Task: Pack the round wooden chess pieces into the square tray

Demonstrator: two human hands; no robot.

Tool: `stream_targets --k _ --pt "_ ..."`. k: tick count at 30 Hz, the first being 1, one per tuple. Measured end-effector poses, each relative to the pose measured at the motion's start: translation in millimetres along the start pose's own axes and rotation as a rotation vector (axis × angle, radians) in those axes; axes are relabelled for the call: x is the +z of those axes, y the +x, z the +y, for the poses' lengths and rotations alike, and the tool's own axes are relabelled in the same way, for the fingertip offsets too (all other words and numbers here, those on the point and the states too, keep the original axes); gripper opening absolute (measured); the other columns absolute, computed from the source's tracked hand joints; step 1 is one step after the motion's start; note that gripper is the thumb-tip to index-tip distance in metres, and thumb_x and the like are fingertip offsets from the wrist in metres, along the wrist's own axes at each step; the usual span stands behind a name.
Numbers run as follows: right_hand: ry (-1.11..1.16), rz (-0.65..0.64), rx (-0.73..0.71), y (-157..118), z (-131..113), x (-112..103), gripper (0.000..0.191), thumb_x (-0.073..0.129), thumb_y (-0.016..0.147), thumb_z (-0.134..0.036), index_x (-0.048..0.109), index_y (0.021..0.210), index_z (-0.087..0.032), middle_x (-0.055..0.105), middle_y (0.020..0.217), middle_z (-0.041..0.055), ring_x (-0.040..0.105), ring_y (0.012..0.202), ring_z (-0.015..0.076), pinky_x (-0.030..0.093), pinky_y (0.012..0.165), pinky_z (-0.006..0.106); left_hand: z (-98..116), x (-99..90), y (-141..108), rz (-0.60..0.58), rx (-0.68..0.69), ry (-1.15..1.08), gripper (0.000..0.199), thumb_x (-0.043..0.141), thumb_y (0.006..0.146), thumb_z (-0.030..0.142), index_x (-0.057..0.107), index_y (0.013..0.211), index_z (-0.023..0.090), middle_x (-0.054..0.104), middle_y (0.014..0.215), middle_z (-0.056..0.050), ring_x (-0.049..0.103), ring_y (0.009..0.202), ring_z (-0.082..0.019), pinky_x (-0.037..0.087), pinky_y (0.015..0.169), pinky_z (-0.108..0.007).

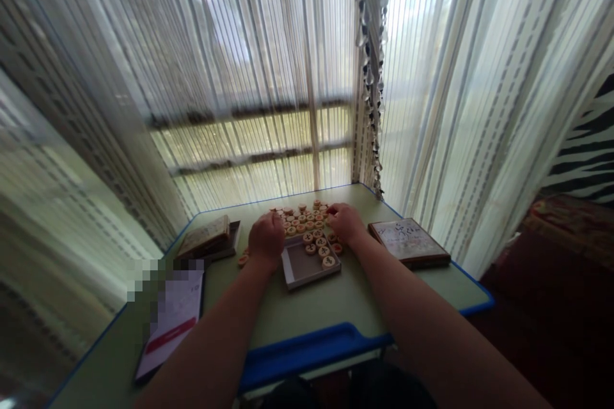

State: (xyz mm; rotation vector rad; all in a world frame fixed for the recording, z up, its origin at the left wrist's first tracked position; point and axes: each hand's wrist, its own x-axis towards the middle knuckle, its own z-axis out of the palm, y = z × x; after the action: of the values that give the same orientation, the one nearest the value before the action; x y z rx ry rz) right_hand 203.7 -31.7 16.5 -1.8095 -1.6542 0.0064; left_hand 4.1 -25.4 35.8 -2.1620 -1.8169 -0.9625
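Round wooden xiangqi pieces [300, 227] with dark and red characters lie crowded on the table beyond a shallow open box [300, 278]. Several pieces rest in the box at its right side. At the left edge of the crowd is my left hand [267, 236], back up and fingers curled; anything inside it is hidden. One or two pieces lie just left of that wrist. My right hand [345, 220] is at the crowd's right edge, fingers bent in against the pieces, and I cannot make out what the fingertips hold.
A flat printed box [407, 239] lies at the right of the green table [316, 310]. On the left are another box [206, 236] with its lid askew and a tablet-like device [175, 313]. Blue trim [307, 348] lines the near edge; sheer curtains [268, 77] hang behind.
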Motion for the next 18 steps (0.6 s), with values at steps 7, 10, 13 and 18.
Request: stream_targets --k 7,10,13,18 --pt "-0.082 -0.018 -0.002 -2.5 -1.8 -0.7 0.025 0.047 0.074 -0.024 0.068 0.085 -0.023 0.065 0.091 0.0052 0.054 0.089 0.0175 0.037 0.083 0.027 3.3 0.8 -1.4 -0.02 -0.036 -0.077 0.041 0.023 0.085 0.032 0.059 0.073 0.016 0.064 0.075 -0.008 0.057 0.069 -0.018 0.036 0.061 -0.027" --pt "-0.065 0.088 0.108 -1.1 0.4 -4.2 0.027 0.044 0.075 -0.024 0.068 0.086 -0.02 0.064 0.093 0.0065 0.055 0.087 0.0174 0.039 0.08 0.026 -1.8 1.6 2.0 0.047 -0.11 -0.288 0.048 0.019 0.085 0.036 0.057 0.064 0.017 0.061 0.061 -0.004 0.055 0.06 -0.014 0.036 0.058 -0.025" --pt "-0.005 0.15 0.185 0.7 4.6 -5.8 0.029 0.042 0.073 -0.019 0.067 0.089 -0.02 0.064 0.092 0.0066 0.056 0.086 0.0167 0.04 0.079 0.025 -2.7 1.6 2.7 0.077 -0.081 -0.402 0.051 0.017 0.086 0.04 0.054 0.058 0.017 0.057 0.054 -0.001 0.053 0.054 -0.012 0.036 0.055 -0.023" --pt "-0.037 0.075 0.147 -0.2 4.0 -4.4 0.028 0.048 0.071 -0.025 0.067 0.091 -0.02 0.063 0.096 0.0068 0.054 0.091 0.0192 0.038 0.081 0.027 5.1 -1.2 -3.1 0.004 0.116 -0.238 0.048 0.024 0.085 0.04 0.055 0.057 0.017 0.06 0.059 -0.003 0.053 0.059 -0.012 0.033 0.057 -0.023"
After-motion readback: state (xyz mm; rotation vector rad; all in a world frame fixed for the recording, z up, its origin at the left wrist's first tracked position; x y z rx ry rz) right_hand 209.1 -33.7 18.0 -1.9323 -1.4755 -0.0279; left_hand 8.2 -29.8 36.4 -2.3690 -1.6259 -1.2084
